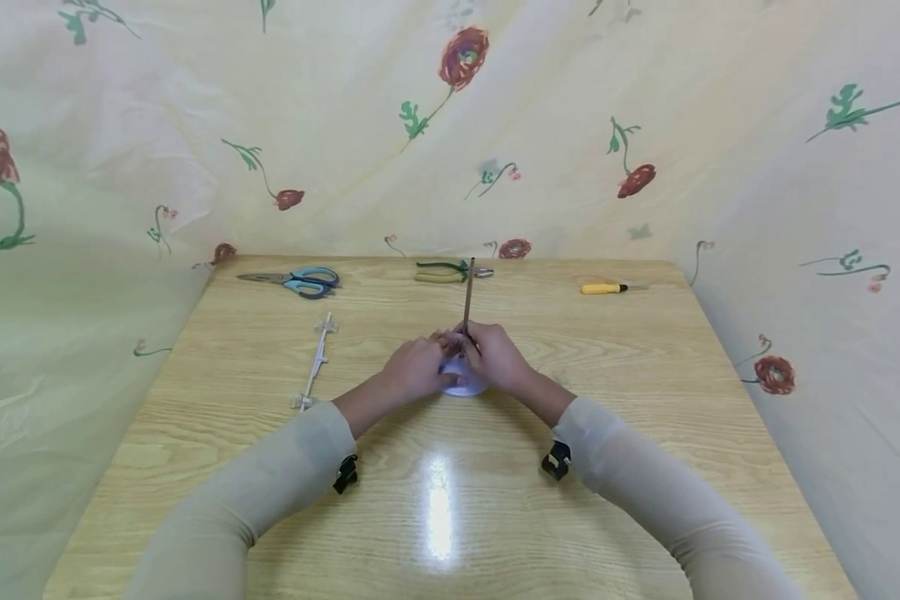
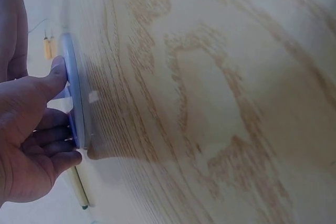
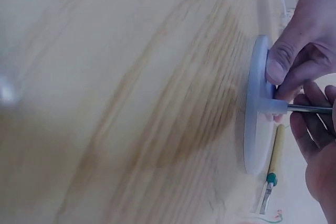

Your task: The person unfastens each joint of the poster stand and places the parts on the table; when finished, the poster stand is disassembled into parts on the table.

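A pale round base (image 1: pixel 462 385) lies flat on the wooden table in front of me. From the short socket (image 3: pixel 272 105) at its centre a thin metal rod (image 1: pixel 469 292) stands upright. My left hand (image 1: pixel 416 368) holds the base, its thumb (image 2: pixel 56 74) on the upper face near the rim and its other fingers curled by the edge. Low on the rod, just above the socket, my right hand (image 1: pixel 498 357) grips it with curled fingers (image 3: pixel 310 124). In the head view the two hands meet and cover much of the base and the rod's foot.
To the left lies a white rod-like part (image 1: pixel 317 362) with clear pieces at its ends. Along the table's back edge are blue-handled scissors (image 1: pixel 300 281), pliers (image 1: pixel 442 272) and a yellow screwdriver (image 1: pixel 603 288). A flowered cloth (image 1: pixel 345 125) hangs behind and at both sides.
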A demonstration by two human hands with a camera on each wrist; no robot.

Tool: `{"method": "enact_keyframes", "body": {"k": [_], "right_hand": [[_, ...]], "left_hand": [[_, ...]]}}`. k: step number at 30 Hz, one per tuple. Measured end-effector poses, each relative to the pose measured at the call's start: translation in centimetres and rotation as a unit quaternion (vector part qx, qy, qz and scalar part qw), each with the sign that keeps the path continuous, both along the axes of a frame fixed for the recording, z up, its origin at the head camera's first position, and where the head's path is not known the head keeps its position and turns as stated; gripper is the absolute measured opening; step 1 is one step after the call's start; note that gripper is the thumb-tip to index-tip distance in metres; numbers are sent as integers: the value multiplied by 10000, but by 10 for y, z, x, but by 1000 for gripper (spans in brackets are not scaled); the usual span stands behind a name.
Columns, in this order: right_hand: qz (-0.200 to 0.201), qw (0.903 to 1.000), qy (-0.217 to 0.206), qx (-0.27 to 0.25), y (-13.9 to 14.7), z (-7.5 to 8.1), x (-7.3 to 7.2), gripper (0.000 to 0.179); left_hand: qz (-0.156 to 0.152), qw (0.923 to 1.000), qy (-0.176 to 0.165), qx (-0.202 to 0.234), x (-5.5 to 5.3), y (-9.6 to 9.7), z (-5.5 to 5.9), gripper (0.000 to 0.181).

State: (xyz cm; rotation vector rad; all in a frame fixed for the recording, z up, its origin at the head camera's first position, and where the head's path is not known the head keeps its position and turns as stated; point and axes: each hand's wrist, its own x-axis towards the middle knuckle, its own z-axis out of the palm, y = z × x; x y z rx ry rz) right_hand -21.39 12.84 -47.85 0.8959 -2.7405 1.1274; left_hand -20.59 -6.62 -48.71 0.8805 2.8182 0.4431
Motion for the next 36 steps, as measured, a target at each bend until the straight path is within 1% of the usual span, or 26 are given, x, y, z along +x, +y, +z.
{"method": "enact_keyframes", "body": {"k": [2,4,5,9,12,14,16,19,23,25,27,29,32,34,36], "right_hand": [[100,9997,-207,-97,2,1,0,22],[177,9992,-313,-187,3,1,-1,25],[202,9990,-334,-237,3,1,-1,26],[182,9986,-219,-452,3,-4,-4,25],[112,9974,-150,-696,0,-8,-5,23],[98,9958,-203,-890,-2,-9,-5,22],[86,9940,-304,-1050,-5,-10,-4,21],[40,9925,-396,-1159,-7,-11,-1,22],[-122,9923,-198,-1213,-10,-13,3,23],[-149,9918,-128,-1264,-11,-14,4,24],[-127,9916,-144,-1280,-12,-15,4,25],[-66,9909,-310,-1311,-12,-14,4,24],[-80,9862,-748,-1474,-11,-13,3,21],[-201,9785,-1083,-1742,-11,-11,2,25],[-406,9684,-1346,-2061,-14,-10,0,35]], "left_hand": [[47,9999,-71,65,1,0,0,82],[114,9998,-133,116,1,0,0,85],[179,9996,-214,70,6,2,10,85],[287,9991,-266,131,5,2,11,90],[239,9995,-200,106,4,1,11,91],[206,9997,-131,73,4,1,12,90],[201,9998,-77,47,5,1,12,87],[221,9997,-66,5,6,2,12,83],[231,9997,-45,-16,9,4,15,78],[237,9997,-19,23,10,5,18,70],[262,9996,-64,73,11,5,20,59],[266,9996,-48,84,12,6,20,51],[264,9995,-75,125,11,7,20,50],[260,9994,-100,181,10,8,19,54],[261,9993,-144,225,9,8,17,62]]}}
